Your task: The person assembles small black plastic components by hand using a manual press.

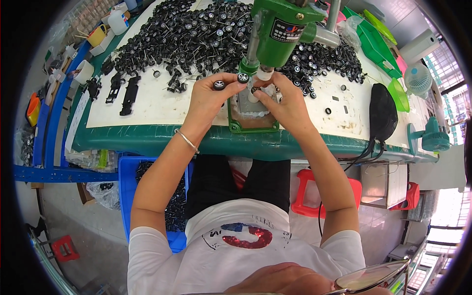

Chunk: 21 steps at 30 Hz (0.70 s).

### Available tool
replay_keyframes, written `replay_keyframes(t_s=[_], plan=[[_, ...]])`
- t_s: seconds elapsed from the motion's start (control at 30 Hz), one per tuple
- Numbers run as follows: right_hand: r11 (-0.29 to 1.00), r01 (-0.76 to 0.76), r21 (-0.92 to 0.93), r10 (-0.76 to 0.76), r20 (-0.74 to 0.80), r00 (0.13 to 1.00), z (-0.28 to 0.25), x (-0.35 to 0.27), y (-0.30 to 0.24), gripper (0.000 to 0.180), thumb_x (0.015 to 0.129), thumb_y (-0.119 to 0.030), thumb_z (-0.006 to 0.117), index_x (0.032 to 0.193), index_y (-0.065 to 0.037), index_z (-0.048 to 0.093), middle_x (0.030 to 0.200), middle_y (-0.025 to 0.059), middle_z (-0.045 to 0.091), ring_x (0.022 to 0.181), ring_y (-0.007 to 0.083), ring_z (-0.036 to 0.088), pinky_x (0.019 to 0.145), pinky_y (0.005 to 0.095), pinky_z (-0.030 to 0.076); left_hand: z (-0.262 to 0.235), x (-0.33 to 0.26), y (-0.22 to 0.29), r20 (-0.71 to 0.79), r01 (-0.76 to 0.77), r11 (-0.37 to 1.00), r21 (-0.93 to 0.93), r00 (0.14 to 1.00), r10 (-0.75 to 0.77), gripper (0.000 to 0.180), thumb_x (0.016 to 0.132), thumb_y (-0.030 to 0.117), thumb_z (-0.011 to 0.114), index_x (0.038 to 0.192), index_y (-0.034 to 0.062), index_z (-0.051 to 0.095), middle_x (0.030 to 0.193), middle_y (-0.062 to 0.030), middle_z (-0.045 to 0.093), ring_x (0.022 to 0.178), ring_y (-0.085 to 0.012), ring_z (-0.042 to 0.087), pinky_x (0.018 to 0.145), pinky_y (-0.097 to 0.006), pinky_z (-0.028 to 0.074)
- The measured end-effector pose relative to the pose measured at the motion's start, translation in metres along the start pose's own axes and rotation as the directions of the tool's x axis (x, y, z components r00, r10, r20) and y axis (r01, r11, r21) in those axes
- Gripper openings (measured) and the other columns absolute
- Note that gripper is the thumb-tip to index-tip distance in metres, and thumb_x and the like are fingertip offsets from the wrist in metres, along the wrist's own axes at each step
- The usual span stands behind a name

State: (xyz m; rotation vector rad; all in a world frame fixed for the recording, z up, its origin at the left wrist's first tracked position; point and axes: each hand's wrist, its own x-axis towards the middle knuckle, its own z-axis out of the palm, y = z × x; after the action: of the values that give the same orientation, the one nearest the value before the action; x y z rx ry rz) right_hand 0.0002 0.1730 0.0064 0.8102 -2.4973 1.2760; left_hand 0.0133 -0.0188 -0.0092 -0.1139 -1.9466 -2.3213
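Note:
Left of the green bench press [282, 37], my left hand [207, 98] is closed on small toy wheels. One black wheel with a silver hub [243, 78] shows at its fingertips, and a second wheel [220, 85] sits against the fingers. My right hand [289, 104] pinches another small dark wheel [254, 90] over the press base, just below the white press tip [264, 73]. The fingers partly cover that wheel. Beneath both hands lies the green-edged press base [253, 129]. Whether an axle joins any held wheels is hidden.
A large heap of black wheels on axles [191, 42] spreads behind the press. Black toy car chassis [129, 96] lie at the left. A black cloth pouch [383, 115], green bowl [398, 94] and fans [418, 78] are at the right. A blue bin [129, 189] stands below the bench.

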Motion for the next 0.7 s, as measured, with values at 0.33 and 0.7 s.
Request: replay_keyframes(t_s=[0.33, 0.7], plan=[[0.877, -0.136, 0.460, 0.233, -0.161, 0.959, -0.032, 0.013, 0.021, 0.038, 0.088, -0.014, 0.063, 0.124, -0.002, 0.054, 0.113, 0.0077, 0.061, 0.099, 0.0139, 0.058, 0.087, 0.0276, 0.047, 0.012, 0.005, 0.006, 0.114, -0.007, 0.997, 0.074, 0.993, -0.002, 0.016, 0.076, 0.010, 0.075, 0.089, 0.0012, 0.072, 0.076, 0.0007, 0.065, 0.069, -0.0050, 0.055, 0.063, -0.020, 0.044], [0.611, -0.012, 0.792, 0.283, -0.204, 0.937, -0.126, 0.150, -0.081, 0.030, 0.099, -0.028, 0.043, 0.105, -0.003, 0.059, 0.079, 0.0068, 0.063, 0.067, 0.0192, 0.063, 0.060, 0.0303, 0.054, 0.017, 0.010, 0.000, 0.086, -0.046, 0.999, 0.003, 0.995, 0.045, 0.012, 0.077, 0.007, 0.073, 0.087, 0.0012, 0.071, 0.077, -0.0004, 0.066, 0.070, -0.0059, 0.057, 0.065, -0.022, 0.046]])
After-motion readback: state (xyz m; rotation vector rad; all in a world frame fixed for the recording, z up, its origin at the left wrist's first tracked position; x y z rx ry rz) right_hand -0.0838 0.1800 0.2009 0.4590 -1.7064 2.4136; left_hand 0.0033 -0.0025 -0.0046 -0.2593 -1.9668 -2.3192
